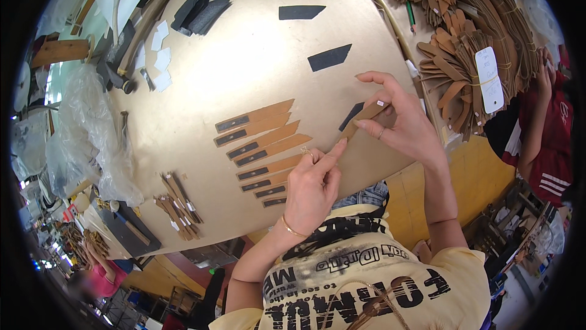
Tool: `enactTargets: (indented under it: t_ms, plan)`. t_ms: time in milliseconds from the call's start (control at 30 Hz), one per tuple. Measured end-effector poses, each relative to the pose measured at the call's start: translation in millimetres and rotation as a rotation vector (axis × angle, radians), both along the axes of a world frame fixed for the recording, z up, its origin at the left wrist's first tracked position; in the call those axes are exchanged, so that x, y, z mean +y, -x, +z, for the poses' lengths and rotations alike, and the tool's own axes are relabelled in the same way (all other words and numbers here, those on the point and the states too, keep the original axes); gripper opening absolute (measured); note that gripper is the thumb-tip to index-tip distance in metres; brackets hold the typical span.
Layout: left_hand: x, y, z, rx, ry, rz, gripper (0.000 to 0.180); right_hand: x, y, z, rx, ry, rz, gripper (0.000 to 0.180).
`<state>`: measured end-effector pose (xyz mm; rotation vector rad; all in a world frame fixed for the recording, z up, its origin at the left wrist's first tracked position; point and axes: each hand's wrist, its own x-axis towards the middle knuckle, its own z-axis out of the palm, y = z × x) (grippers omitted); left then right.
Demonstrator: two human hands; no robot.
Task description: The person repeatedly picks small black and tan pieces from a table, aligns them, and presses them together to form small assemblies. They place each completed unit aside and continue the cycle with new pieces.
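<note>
A brown leather strip (365, 115) with a small white tag spot near its far end slants between my two hands over the table. My right hand (406, 119) pinches it near that end, thumb on its side, while the index finger arches free. At the near end, my left hand (312, 186) has its index finger pressed on the strip and its other fingers curled in. A dark piece (350, 116) lies just beside the strip. Left of my hands, a fanned row of tan leather strips (268, 141) lies flat, each with a dark patch at its left end.
Black cut pieces (330, 57) lie farther up the table (256, 55), with a black stack (200, 11) at the far left. A hammer (116, 68), plastic bags (85, 129) and narrow strips (177, 205) are leftward. Tied brown leather bundles (464, 55) fill the right, near another person (543, 129).
</note>
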<state>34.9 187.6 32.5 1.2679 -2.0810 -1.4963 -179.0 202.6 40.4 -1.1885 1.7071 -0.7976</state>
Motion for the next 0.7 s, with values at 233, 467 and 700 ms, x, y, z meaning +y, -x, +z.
enactTargets:
  t_ms: [233,467,700]
  plan:
    - [-4.2,0.8,-1.7,0.013,0.009,-0.002,0.044,-0.1,-1.0,-1.3,-0.018,-0.007,-0.028,0.06]
    - [-6.7,2.8,-1.8,0.009,0.01,-0.007,0.043,-1.4,-0.9,-1.0,-0.011,-0.029,-0.039,0.057]
    - [-6.5,2.2,-3.3,0.018,0.029,0.006,0.04,-1.8,-1.1,-0.9,0.036,-0.038,-0.03,0.056]
